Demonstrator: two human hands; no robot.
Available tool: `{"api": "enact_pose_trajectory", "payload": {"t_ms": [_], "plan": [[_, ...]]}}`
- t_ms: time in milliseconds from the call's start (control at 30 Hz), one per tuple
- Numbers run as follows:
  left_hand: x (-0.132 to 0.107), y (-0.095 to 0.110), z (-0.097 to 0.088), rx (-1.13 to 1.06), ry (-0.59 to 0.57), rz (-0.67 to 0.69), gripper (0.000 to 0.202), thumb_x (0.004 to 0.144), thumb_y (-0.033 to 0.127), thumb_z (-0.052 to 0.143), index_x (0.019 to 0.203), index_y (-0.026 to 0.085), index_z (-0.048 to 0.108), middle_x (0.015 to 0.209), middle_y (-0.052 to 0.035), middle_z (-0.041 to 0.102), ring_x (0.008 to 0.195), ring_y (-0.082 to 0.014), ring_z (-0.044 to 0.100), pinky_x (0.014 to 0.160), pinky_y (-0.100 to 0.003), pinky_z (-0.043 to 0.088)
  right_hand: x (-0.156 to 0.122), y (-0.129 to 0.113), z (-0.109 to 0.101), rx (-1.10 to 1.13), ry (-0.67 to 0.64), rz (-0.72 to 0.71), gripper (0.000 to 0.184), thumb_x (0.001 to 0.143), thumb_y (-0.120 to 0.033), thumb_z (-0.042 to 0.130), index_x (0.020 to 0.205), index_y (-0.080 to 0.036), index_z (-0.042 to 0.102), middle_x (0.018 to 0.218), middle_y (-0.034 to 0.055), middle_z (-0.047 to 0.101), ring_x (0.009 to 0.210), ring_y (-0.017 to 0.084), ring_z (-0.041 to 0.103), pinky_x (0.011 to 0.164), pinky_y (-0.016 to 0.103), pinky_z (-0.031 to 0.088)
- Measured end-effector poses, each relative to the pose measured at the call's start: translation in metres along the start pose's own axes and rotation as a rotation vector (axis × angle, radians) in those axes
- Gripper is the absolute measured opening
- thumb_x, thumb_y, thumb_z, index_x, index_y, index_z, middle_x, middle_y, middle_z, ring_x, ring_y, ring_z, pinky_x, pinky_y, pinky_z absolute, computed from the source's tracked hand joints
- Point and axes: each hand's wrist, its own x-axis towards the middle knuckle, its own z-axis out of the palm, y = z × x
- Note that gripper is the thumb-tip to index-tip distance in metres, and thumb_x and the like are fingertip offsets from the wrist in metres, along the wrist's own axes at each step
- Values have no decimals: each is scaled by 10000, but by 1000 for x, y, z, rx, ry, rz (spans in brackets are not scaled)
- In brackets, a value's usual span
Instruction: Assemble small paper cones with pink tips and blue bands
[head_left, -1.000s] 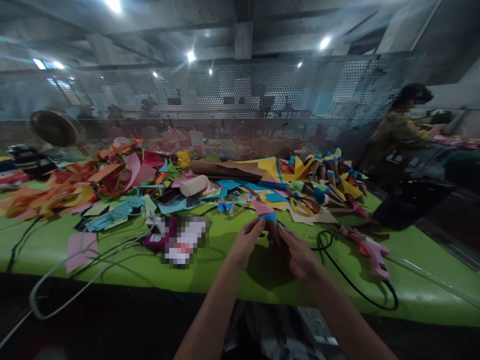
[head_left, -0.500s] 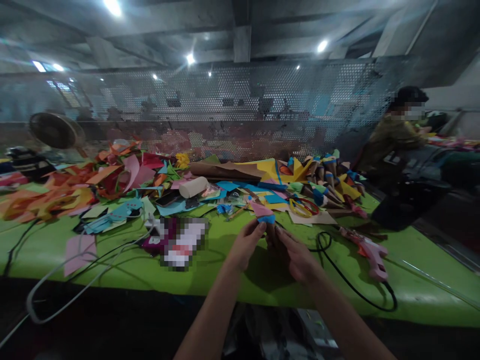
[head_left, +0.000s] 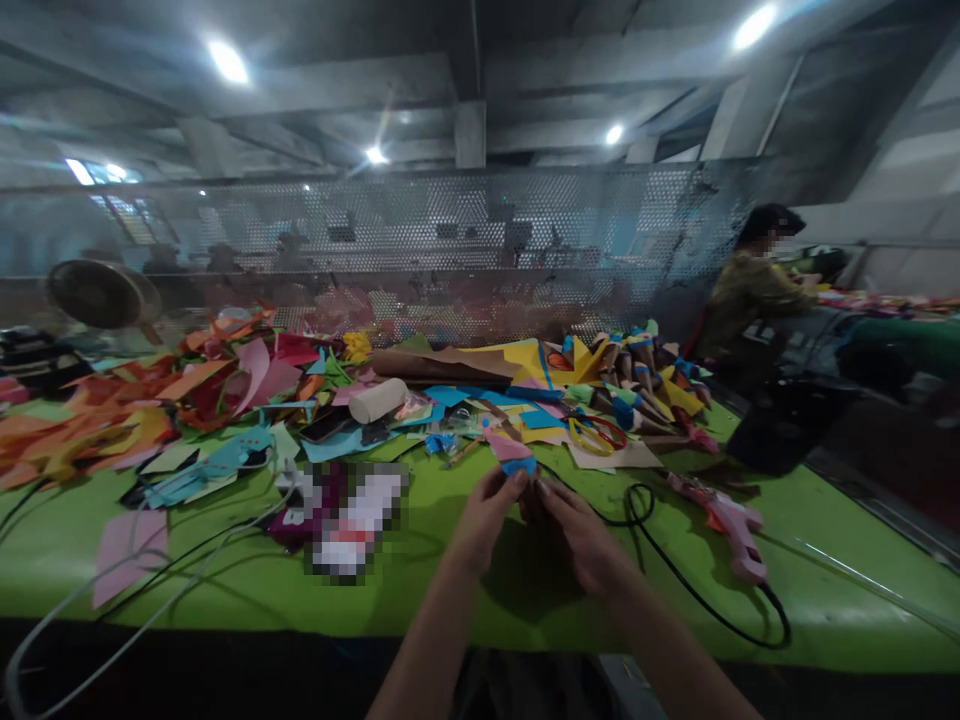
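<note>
Both my hands are closed around a small paper cone piece just above the green table. Its tip is pink with a blue band below, and a brown part runs down between my palms, mostly hidden. My left hand pinches the blue band with its thumb in front. On the other side, my right hand presses its fingers on the brown part. A pink glue gun lies to the right of my hands, its black cord looping towards them. Beyond them are scissors with yellow and red handles.
Orange and red paper scraps are heaped at left. Similar brown and blue paper cones pile up at back right. A phone and a purple power strip with trailing cables lie left. Behind stands a mesh panel; a co-worker is at right.
The view has tipped up and turned slightly right, so the table sits lower in the picture. Both hands keep their hold on the paper cone piece with little visible change.
</note>
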Motion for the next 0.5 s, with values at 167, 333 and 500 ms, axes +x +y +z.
{"api": "enact_pose_trajectory", "payload": {"t_ms": [167, 333, 500], "plan": [[-1, 2, 0, -7, -3, -32, 415, 652, 466, 822, 956, 192, 759, 1018, -76, 744, 970, -217, 654, 917, -320, 463, -1, -3, 4, 18, 0, 2, 334, 653, -489, 838, 865, -244, 759, 837, 29, 741, 865, 222, 666, 758, 324, 509], [0, -1, -1, 5, -65, -39, 478, 636, 452, 840, 1034, 208, 737, 1076, -77, 724, 997, -213, 638, 904, -306, 458, 0, -1, 3, 43, 25, -22, 373, 618, -488, 860, 878, -243, 753, 844, 30, 748, 871, 230, 671, 792, 348, 512], [1, -2, -2, 34, -89, 18, 452, 667, 430, 828, 1042, 207, 706, 1013, -57, 716, 966, -200, 634, 898, -309, 461, 1, 0, 1, -6, 49, -68, 392, 638, -487, 847, 937, -251, 753, 896, 30, 749, 873, 225, 670, 853, 372, 496]]}}
